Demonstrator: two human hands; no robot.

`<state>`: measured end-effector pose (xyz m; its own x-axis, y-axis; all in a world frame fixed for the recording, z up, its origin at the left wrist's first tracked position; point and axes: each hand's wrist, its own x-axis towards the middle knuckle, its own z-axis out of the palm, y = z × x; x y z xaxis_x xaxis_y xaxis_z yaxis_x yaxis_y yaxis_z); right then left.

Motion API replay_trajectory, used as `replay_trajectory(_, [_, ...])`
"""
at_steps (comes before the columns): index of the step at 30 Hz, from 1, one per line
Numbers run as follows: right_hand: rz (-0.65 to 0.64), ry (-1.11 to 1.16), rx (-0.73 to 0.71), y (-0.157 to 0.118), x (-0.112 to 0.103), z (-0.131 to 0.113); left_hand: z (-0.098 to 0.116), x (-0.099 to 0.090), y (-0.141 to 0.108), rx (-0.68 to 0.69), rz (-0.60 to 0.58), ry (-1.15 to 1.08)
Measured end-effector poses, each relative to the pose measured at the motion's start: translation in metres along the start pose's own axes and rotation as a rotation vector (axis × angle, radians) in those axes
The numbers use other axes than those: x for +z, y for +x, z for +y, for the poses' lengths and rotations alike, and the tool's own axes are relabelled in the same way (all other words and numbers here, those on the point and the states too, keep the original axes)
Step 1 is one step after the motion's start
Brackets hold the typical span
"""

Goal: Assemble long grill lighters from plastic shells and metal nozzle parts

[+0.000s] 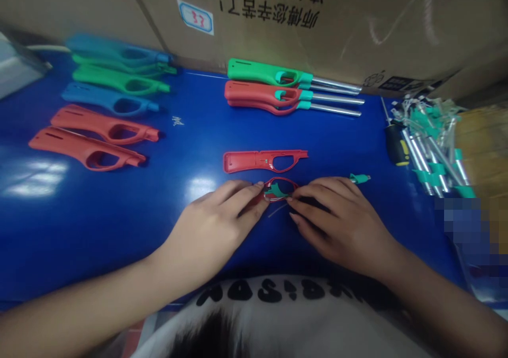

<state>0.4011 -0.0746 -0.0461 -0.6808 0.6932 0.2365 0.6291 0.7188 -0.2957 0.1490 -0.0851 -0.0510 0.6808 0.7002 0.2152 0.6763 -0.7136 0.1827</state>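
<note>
Several lighters (pixel 256 91) are assembled, while one red shell (pixel 282 178) with green trigger (pixel 277 190) is pinched by left hand (pixel 220 212) and, seemingly, right hand (pixel 339 220), its matching half (pixel 242 162) left unjoined.

Head camera: close above table (pixel 119 215), facing forward-down.

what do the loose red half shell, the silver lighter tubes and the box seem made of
The red half shell looks like moulded plastic: slightly glossy, even red, thin raised rim. The silver tubes look like polished metal, from their bright streaks, though coated plastic is possible. The box is probably cardboard: matte, brown, printed.
</note>
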Motion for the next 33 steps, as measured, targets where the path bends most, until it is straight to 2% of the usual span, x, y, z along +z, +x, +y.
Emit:
replay_trajectory(9, [-0.024, -0.002, 0.044, 0.000, -0.001, 0.000, 0.008, -0.003, -0.002, 0.030, -0.052, 0.081])
replay_trajectory(14, [0.055, -0.023, -0.006, 0.002, 0.000, 0.001, 0.013, -0.005, -0.006, 0.030, -0.081, 0.132])
replay_trajectory(19, [-0.123, -0.075, -0.134, 0.002, 0.004, 0.001, 0.014, -0.003, -0.009, 0.055, -0.112, 0.159])
replay_trajectory(26, [-0.182, -0.071, -0.125, -0.001, 0.006, -0.003, 0.015, 0.000, -0.012, 0.028, -0.210, 0.064])
replay_trajectory(33, [-0.090, 0.014, -0.070, 0.004, 0.002, 0.005, 0.000, -0.001, -0.008, 0.058, -0.154, -0.079])
